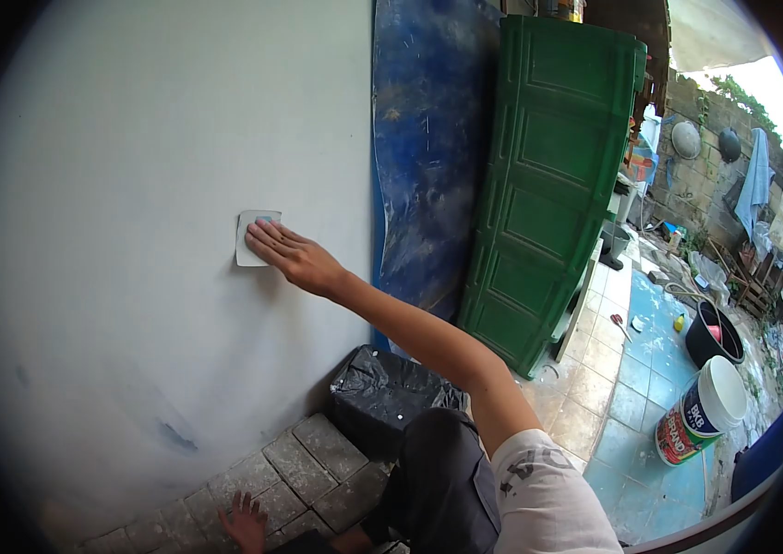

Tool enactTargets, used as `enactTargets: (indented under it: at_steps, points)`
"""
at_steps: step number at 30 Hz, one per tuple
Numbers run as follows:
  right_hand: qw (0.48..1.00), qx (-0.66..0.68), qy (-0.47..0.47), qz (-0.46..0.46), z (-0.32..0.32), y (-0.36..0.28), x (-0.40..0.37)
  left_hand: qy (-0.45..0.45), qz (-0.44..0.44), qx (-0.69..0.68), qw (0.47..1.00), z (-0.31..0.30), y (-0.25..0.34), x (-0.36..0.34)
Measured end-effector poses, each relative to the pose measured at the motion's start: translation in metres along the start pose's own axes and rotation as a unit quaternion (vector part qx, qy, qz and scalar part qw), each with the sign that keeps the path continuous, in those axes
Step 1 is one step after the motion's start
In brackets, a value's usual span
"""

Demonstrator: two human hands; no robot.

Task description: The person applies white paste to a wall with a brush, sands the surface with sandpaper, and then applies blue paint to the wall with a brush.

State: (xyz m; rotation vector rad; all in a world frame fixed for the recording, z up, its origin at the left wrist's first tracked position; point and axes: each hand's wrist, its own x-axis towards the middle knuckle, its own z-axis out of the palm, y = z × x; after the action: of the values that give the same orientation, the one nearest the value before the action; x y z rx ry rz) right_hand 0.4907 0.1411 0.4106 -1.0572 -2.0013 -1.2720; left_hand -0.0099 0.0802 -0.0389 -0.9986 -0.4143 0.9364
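One sheet [247,256], under right hand [305,265], against wall [179,138]

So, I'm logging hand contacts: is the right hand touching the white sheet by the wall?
Touching. The head view shows the right hand with extended fingers lying across the front of the white sheet.

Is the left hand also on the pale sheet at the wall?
No, only the right hand lies on the pale sheet; the left hand is well below it, near the grey paving.
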Motion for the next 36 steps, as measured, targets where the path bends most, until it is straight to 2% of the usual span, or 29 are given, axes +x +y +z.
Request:
enactTargets:
  at_steps: [1, 4, 5, 6, 7, 8, 9, 10, 12, 13, 17, 19, 22, 23, 25, 27, 29, 30, 31, 33, 34, 35, 36]
  points:
    - [1.0, -0.001, -0.002, -0.001, 0.002, -0.006, 0.0, 0.001, -0.001, -0.001, 1.0, -0.002, 0.009, 0.001]
    - [0.989, 0.05, -0.031, -0.135, 0.01, -0.02, -0.001, 0.03, -0.059, -0.077, 0.995, -0.004, 0.026, 0.012]
    - [0.989, 0.047, -0.03, -0.134, 0.008, -0.016, 0.002, 0.037, -0.048, 0.091, 0.994, -0.005, 0.026, 0.017]
    - [0.995, 0.046, -0.008, -0.091, 0.006, -0.012, 0.005, 0.042, -0.032, 0.257, 0.965, -0.004, 0.027, 0.018]
    - [0.998, 0.048, 0.015, -0.05, 0.006, -0.012, 0.009, 0.044, -0.011, 0.414, 0.909, -0.004, 0.029, 0.016]
    - [0.999, 0.042, 0.016, -0.018, 0.006, -0.016, 0.011, 0.043, 0.014, 0.556, 0.83, -0.006, 0.03, 0.012]
    - [0.998, 0.053, 0.022, -0.027, 0.011, -0.021, 0.01, 0.042, 0.044, 0.683, 0.728, -0.006, 0.03, 0.008]
    - [0.997, 0.056, 0.007, -0.061, 0.018, -0.03, 0.01, 0.035, 0.063, 0.679, 0.731, -0.007, 0.031, 0.002]
    - [0.991, 0.075, -0.009, -0.114, 0.027, -0.044, 0.015, 0.029, 0.026, 0.69, 0.722, -0.006, 0.017, 0.001]
    - [0.987, 0.093, -0.014, -0.131, 0.027, -0.047, 0.017, 0.018, 0.049, 0.687, 0.725, -0.004, 0.013, -0.001]
    - [0.998, 0.049, 0.017, -0.044, 0.027, -0.042, 0.039, 0.037, 0.058, 0.702, 0.709, -0.004, 0.005, -0.004]
    - [0.997, 0.052, 0.036, -0.046, 0.031, -0.052, 0.046, 0.04, 0.054, 0.711, 0.7, -0.007, 0.004, -0.003]
    - [0.984, 0.067, -0.023, -0.163, 0.03, -0.059, 0.056, 0.034, 0.05, 0.719, 0.693, -0.004, 0.005, 0.0]
    - [0.989, 0.052, -0.018, -0.136, 0.027, -0.053, 0.061, 0.028, 0.039, 0.725, 0.687, -0.005, 0.006, 0.001]
    - [0.998, 0.056, 0.025, 0.001, 0.017, -0.046, 0.074, 0.024, 0.04, 0.723, 0.689, -0.009, 0.006, -0.001]
    - [0.996, 0.077, 0.047, 0.024, 0.029, -0.061, 0.073, 0.021, 0.028, 0.726, 0.687, -0.007, 0.003, -0.001]
    - [0.971, 0.135, -0.039, -0.194, 0.033, -0.076, 0.069, 0.02, 0.026, 0.729, 0.684, -0.005, -0.002, -0.001]
    - [0.969, 0.134, -0.039, -0.203, 0.035, -0.077, 0.069, 0.019, 0.019, 0.731, 0.682, -0.005, -0.003, -0.002]
    - [0.969, 0.138, -0.037, -0.204, 0.035, -0.072, 0.071, 0.02, 0.023, 0.73, 0.682, -0.003, -0.004, -0.002]
    - [0.997, 0.052, 0.015, -0.055, 0.031, -0.06, 0.082, 0.017, 0.029, 0.735, 0.677, -0.005, -0.008, -0.004]
    - [0.997, 0.058, 0.037, -0.027, 0.038, -0.064, 0.082, 0.018, 0.034, 0.731, 0.681, -0.008, -0.011, -0.004]
    - [0.997, 0.061, 0.038, -0.027, 0.038, -0.069, 0.083, 0.02, 0.034, 0.735, 0.677, -0.006, -0.012, -0.004]
    - [0.993, 0.073, 0.019, -0.09, 0.038, -0.073, 0.082, 0.024, 0.033, 0.74, 0.671, -0.003, -0.013, -0.005]
